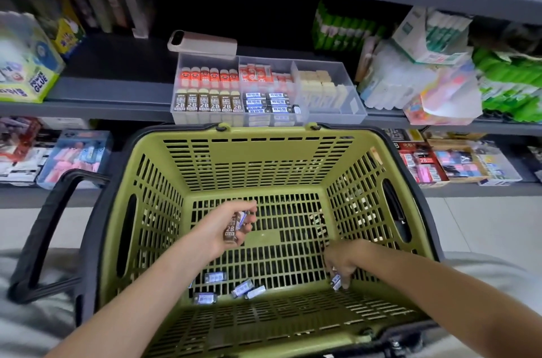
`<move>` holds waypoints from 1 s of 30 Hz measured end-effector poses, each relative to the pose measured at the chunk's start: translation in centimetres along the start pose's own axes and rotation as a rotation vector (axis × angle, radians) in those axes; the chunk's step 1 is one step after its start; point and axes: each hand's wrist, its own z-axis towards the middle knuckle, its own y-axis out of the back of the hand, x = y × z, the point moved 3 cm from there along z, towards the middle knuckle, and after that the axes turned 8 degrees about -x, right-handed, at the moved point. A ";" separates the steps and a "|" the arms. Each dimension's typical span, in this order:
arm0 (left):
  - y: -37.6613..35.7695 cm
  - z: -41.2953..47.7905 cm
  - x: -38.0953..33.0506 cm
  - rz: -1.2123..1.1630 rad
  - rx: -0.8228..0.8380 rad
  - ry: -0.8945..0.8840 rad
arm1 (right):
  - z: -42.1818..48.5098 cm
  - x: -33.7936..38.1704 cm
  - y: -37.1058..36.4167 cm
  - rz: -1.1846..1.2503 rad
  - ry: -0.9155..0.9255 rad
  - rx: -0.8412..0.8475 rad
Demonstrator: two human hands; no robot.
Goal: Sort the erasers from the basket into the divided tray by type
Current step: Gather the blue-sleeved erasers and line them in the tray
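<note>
1. NEAR. On the basket (264, 158) floor, near edge, left of ctr: four loose erasers (215, 277) in blue sleeves. Near-right corner: the right hand (340, 265), fingers curled down, pinches a fifth blue eraser (336, 281). Whether it touches the floor: cannot tell.

2. MID. The left hand (231, 225) is above the floor, left of ctr, fingers closed round a brown 2B eraser (230, 230) plus at least one blue-sleeved pc.

3. FAR. The divided tray (337, 116) sits on the shelf (117, 93), just beyond the basket's far edge. Compartments: orange rows far-left, brown 2B near-left, blue stack ctr-front, cream blocks right.

4. PROCEDURE (judged). Step in hand: pick-up of the last pcs.
- The left hand holds mixed types, so separate them before release.
- 2B goes to the near-left row, label up, oriented as its neighbours.
- Blue pcs go to the ctr-front stack.
- Collect the four loose pcs w/ the right hand. Floor slots may catch a corner, so lift, don't drag.

5. NOT VISIBLE / UNCLEAR.
- Exact pc count in the left fist.
- Sleeve print (blurred).
- Pale specks behind the right wall's slots: inside or outside the basket, n/k.
- Free room left in the blue compartment.
</note>
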 end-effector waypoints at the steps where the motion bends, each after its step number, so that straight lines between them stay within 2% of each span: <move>1: -0.1 -0.1 0.2 0.035 0.011 -0.012 | -0.1 0.0 0.1 0.001 -0.004 0.000; 3: -0.4 -0.1 0.4 0.068 0.022 -0.028 | -0.6 0.2 1.4 0.144 -0.010 -0.083; 5: -0.8 -0.2 0.6 0.046 0.021 -0.032 | -1.8 0.5 4.0 0.400 0.000 -0.247; 9: -1.3 -0.4 0.2 -0.133 -0.007 -0.086 | -5.2 3.9 10.7 0.857 0.110 -0.644; 11: -1.2 -0.5 -0.4 -0.199 -0.019 -0.149 | -6.5 6.3 12.9 0.972 0.159 -0.732; 15: -1.0 -0.8 -1.6 -0.278 -0.040 -0.245 | -7.8 10.0 14.9 0.926 0.223 -0.823; 17: -1.1 -0.9 -1.8 -0.293 -0.062 -0.261 | -8.1 10.9 15.4 0.981 0.228 -0.891; 21: -0.7 -1.2 -1.9 -0.402 -0.088 -0.192 | -8.7 11.4 16.1 1.146 0.254 -0.968; 23: -0.4 -1.7 -2.5 -0.442 -0.047 -0.128 | -9.3 10.8 16.7 1.277 0.268 -1.044; 25: -0.4 -2.5 -3.2 -0.450 0.051 -0.080 | -10.1 10.5 17.5 1.224 0.306 -1.126; 27: -0.4 -3.0 -3.7 -0.405 0.093 -0.073 | -10.7 10.7 18.0 1.113 0.390 -1.108; 30: 0.4 -3.7 -4.1 -0.306 0.082 -0.069 | -11.0 9.8 18.1 1.212 0.413 -1.115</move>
